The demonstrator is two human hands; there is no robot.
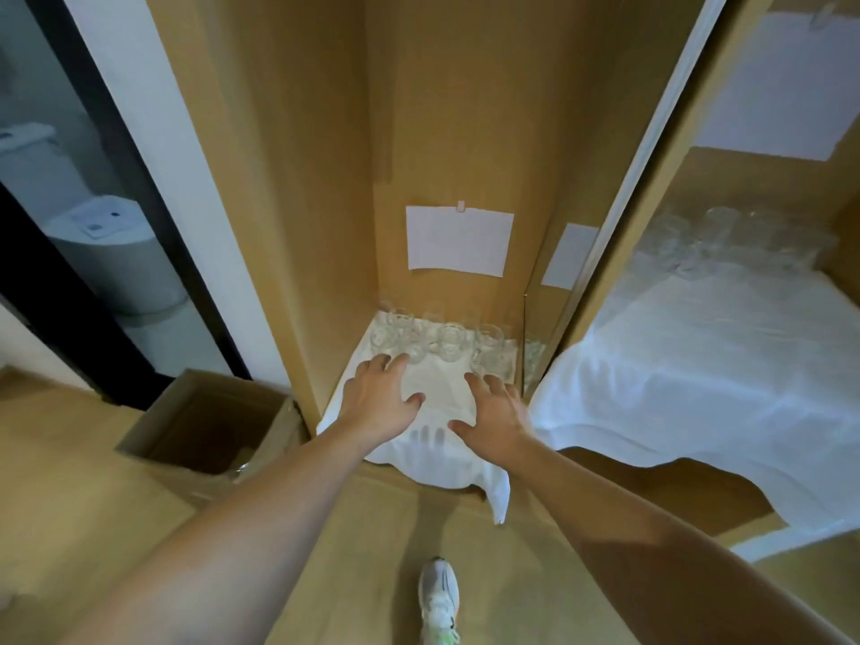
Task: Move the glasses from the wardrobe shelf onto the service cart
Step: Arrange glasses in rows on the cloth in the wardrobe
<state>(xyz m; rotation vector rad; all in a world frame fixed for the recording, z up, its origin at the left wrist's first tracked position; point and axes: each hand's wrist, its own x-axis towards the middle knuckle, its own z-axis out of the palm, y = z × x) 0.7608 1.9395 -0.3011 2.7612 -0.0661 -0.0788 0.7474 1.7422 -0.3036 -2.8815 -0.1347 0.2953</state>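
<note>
- Head view, looking down into a wooden wardrobe (288, 179) with both arms stretched forward into the narrow left compartment.
- The glasses (442, 344) are a cluster of small clear tumblers standing upright at the back of the shelf, on a white cloth (437, 398) that covers the shelf and droops over its front edge.
- Left hand (379, 400) is palm down over the cloth, fingers spread and relaxed, gripping nothing. Its fingertips (393, 361) reach right up to the front-left glasses, pretty much at their bases; can't tell if they actually touch.
- Right hand (495, 414) is the same deal: palm down, fingers splayed loose, holding nothing. Its fingertips sit just in front of the right-hand glasses, thumb pointing inward toward the left hand.
- The glasses are beyond both sets of fingers, not between them or wrapped by them.
- A white paper sheet (458, 242) is clipped to the back panel above the glasses.
- To the right, the next compartment has another white cloth (698, 365) with more clear glassware (716, 239) at the back, blurry.
- Bottom left there's an open cardboard box (204, 421) on the floor, and a white sneaker (438, 598) at the bottom centre.
</note>
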